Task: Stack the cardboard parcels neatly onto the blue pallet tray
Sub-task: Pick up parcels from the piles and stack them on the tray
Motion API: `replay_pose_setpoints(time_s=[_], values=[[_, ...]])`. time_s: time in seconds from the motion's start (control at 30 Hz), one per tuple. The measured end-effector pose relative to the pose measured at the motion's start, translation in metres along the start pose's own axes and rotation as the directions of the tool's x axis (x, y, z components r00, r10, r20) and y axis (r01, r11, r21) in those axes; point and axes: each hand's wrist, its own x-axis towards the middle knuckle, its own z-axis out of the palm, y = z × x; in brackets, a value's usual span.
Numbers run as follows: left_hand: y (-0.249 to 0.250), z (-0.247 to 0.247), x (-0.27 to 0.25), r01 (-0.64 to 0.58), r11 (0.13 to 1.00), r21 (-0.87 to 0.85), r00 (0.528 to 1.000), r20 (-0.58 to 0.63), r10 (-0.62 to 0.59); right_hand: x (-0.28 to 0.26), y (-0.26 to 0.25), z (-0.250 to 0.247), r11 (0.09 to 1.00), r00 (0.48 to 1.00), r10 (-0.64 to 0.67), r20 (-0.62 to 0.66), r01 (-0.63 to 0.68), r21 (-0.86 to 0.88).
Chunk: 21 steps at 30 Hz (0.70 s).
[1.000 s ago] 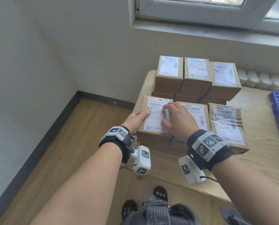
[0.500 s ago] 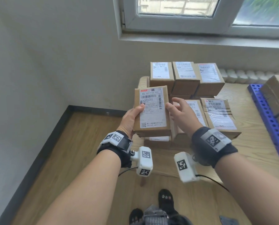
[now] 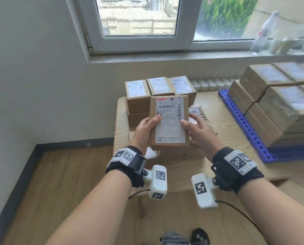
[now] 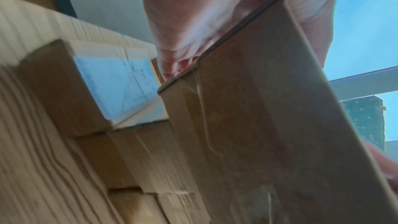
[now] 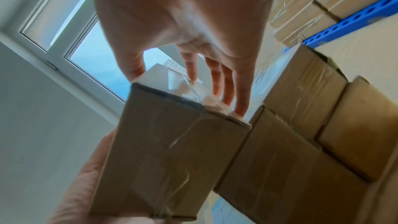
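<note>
A cardboard parcel [image 3: 168, 121] with a white shipping label is held in the air above the table pile. My left hand [image 3: 145, 128] grips its left edge, thumb on the label and fingers underneath. My right hand [image 3: 195, 126] pinches its right edge, thumb on top and fingers down the side. The left wrist view shows the parcel [image 4: 269, 125] from below against my left hand [image 4: 204, 14]. The right wrist view shows the parcel [image 5: 172, 151] under my right hand [image 5: 183, 31]. The blue pallet tray [image 3: 244, 124] lies to the right, carrying stacked parcels [image 3: 280, 103].
More labelled parcels [image 3: 158, 87] stand in stacks on the wooden table [image 3: 223, 121], behind and under the held one. A wall and a window sill [image 3: 165, 56] bound the far side. The wooden floor [image 3: 59, 174] drops off to the left of the table.
The parcel has come up off the front-left stack and now hangs higher, held by both hands. The view has swung up and right, bringing the loaded tray into sight.
</note>
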Motion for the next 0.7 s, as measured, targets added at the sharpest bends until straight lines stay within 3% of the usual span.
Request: replay_pose_setpoints(time_s=[0.37, 0.7], values=[[-0.003, 0.12, 0.028, -0.056, 0.996, 0.07, 0.986, 0.163, 0.044, -0.002, 0.002, -0.117, 0.993, 0.992, -0.038, -0.118, 0.05, 0.104], [-0.038, 0.267, 0.062, -0.028, 0.994, 0.107, 0.981, 0.195, 0.007, 0.016, 0.023, -0.271, 0.989, 0.99, -0.037, -0.138, 0.056, 0.137]])
